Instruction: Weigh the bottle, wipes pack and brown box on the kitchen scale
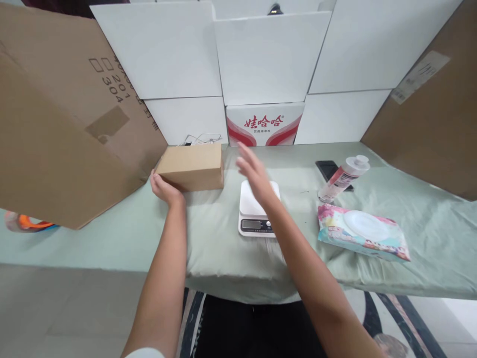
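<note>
A small brown cardboard box [191, 166] lies on the pale green cloth-covered table [112, 233], left of centre. My left hand [164, 190] grips its near left corner. My right hand [255, 175] hovers open and blurred, fingers spread, over a white kitchen scale [253, 219] just right of the box. It holds nothing and stays a short gap away from the box's right end.
A white and red bottle [345, 178] leans on a dark phone [328, 170] at the right. A wet-wipes pack [363, 232] lies in front of them. White boxes and one red-printed carton [265, 125] form the back wall. Large brown cardboard sheets [55, 129] stand at both sides.
</note>
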Demonstrator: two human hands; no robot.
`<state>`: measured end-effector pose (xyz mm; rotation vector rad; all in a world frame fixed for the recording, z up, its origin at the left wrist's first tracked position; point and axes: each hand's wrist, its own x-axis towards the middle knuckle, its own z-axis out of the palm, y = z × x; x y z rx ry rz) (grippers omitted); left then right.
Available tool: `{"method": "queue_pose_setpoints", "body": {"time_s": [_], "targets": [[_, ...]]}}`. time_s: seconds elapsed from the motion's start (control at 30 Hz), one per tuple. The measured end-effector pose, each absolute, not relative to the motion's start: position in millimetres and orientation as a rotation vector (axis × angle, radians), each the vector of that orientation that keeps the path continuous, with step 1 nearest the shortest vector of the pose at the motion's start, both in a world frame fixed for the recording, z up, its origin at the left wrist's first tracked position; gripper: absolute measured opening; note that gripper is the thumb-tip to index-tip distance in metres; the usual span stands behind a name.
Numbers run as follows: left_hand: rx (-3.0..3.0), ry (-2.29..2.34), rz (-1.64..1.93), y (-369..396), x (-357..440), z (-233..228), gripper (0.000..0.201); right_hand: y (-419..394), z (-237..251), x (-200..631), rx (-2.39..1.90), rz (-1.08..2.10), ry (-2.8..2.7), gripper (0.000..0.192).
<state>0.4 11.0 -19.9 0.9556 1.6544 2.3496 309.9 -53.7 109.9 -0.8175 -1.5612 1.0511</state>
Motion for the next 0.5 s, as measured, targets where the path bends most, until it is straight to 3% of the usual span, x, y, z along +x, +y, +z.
{"method": "queue_pose_setpoints", "body": {"time_s": [0.13,0.2,0.33,0.4,0.5], "targets": [[0.995,1.978,2.502,0,21,-8,0.067,-117,127,434,-0.839,0.090,-1.203,0.032],[1.307,2.013,2.473,-9,36,-1,0.071,-125,130,495,-1.084,-0.161,-1.105,0.034],[1.858,1.835,2.236,-24,64,4,0.078,-95,120,557,-1.662,0.095,-1.014,0.083],[1.977,1.740,2.133,-26,70,4,0.080,-74,110,564,-1.784,0.305,-1.076,0.074],[1.996,1.692,2.073,-24,73,4,0.083,-55,94,564,-1.755,0.481,-1.236,0.035]]}}
